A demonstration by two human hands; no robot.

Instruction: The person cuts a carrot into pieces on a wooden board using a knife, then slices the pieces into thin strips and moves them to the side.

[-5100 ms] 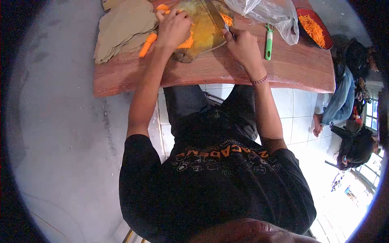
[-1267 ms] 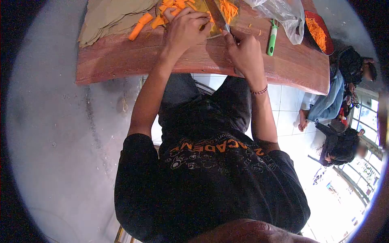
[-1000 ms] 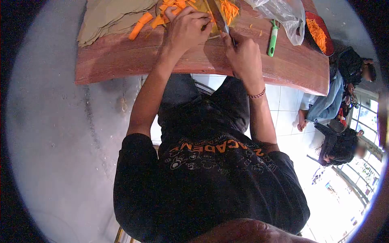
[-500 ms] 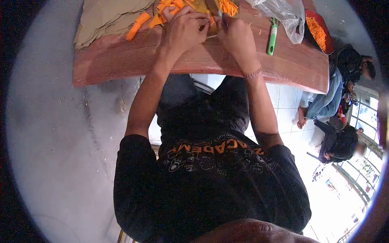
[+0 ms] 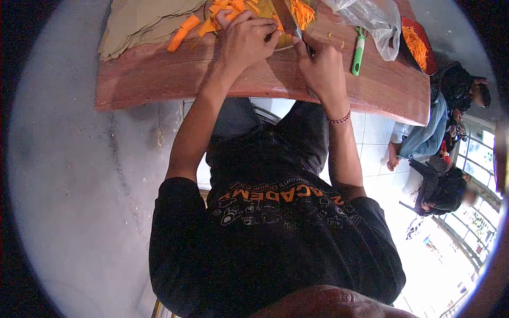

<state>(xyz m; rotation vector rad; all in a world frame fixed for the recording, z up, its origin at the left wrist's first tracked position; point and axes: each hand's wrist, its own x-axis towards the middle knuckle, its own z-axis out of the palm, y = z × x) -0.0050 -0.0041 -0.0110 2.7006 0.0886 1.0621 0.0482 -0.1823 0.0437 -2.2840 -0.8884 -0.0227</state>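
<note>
My right hand (image 5: 322,69) is wrapped round the handle of a knife (image 5: 287,21), whose blade points away over a round cutting board. Close to the blade's left side, my left hand (image 5: 248,41) has bent fingers and thumb around an orange piece that its fingers mostly hide. Thin carrot strips (image 5: 303,15) lie right of the blade. Larger carrot pieces (image 5: 183,33) are by and beyond my left hand, some at the board's left edge.
On the wooden table (image 5: 159,79) are brown sheets (image 5: 140,24) at the left, a green-handled peeler (image 5: 358,55), a clear plastic bag (image 5: 379,26) and a red dish of carrot shreds (image 5: 416,47). Two people (image 5: 442,185) are at the right.
My right hand and the knife have moved slightly right, away from my left hand, so more of the blade shows. My left hand has barely shifted.
</note>
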